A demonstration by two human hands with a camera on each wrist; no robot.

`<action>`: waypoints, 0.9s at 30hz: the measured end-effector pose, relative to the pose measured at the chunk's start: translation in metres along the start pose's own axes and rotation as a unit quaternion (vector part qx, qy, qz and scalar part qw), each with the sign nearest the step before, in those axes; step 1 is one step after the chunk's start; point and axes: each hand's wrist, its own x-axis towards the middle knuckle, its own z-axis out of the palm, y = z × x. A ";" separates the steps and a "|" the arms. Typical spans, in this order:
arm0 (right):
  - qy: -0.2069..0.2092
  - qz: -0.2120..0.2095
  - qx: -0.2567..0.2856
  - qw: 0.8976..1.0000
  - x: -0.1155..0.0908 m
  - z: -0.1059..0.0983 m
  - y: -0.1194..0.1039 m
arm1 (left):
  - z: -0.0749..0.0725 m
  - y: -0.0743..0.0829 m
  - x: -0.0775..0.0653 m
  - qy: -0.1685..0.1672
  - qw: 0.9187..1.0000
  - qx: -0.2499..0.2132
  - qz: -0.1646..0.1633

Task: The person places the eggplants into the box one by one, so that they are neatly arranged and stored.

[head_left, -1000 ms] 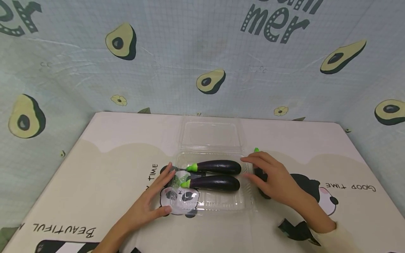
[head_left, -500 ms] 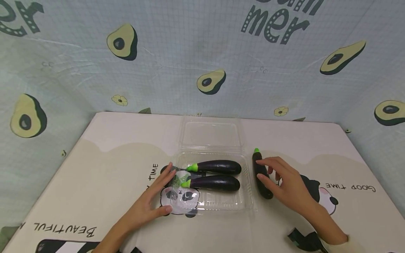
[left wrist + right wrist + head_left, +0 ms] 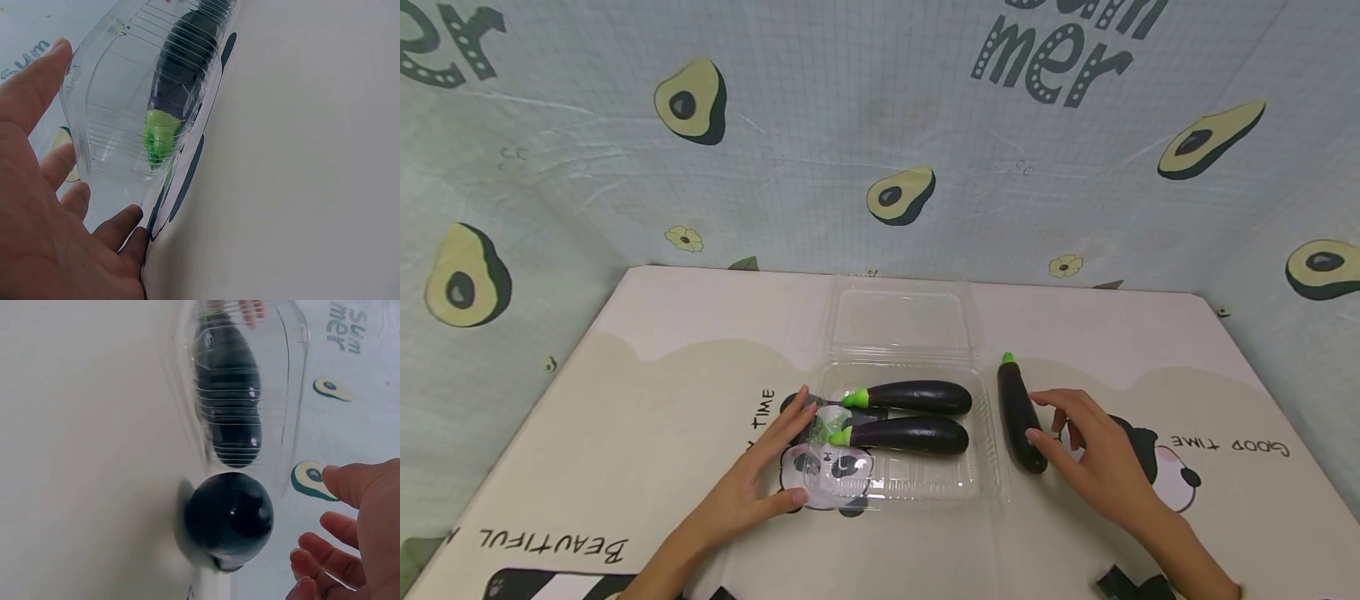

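Note:
A clear plastic clamshell box lies with its lid folded back. Two dark purple eggplants with green stems lie in it, a far one and a near one. Spread fingers of the left hand rest along the box's left side; the left wrist view puts its thumb at the rim. To the right of the box, a third eggplant lies on the table, stem pointing away. Around its right side the right hand hovers, fingers loosely bent and gripping nothing.
A printed cloth with panda pictures and lettering covers the table. Behind it hangs a pale curtain with avocado prints. A black strap piece shows by the right wrist.
The right hand has drawn back to the right and toward the body from the box's right edge, uncovering the third eggplant. The left hand and the box stay put.

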 end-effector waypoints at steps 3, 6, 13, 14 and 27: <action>-0.001 0.007 -0.001 1.000 -0.003 0.001 0.002 | 0.000 -0.001 0.000 0.000 1.000 0.005 0.000; 0.004 0.018 0.005 1.000 -0.007 0.003 0.003 | 0.000 -0.001 0.000 0.000 1.000 0.007 -0.002; -0.008 0.067 0.024 0.997 -0.014 0.010 0.006 | 0.001 -0.001 -0.001 0.000 1.000 0.006 -0.003; -0.013 0.074 0.024 0.997 -0.015 0.010 0.006 | 0.001 -0.001 -0.001 0.000 1.000 0.006 -0.003; -0.055 0.117 0.021 0.991 -0.020 0.015 0.007 | 0.000 0.000 0.000 0.001 1.000 -0.001 0.007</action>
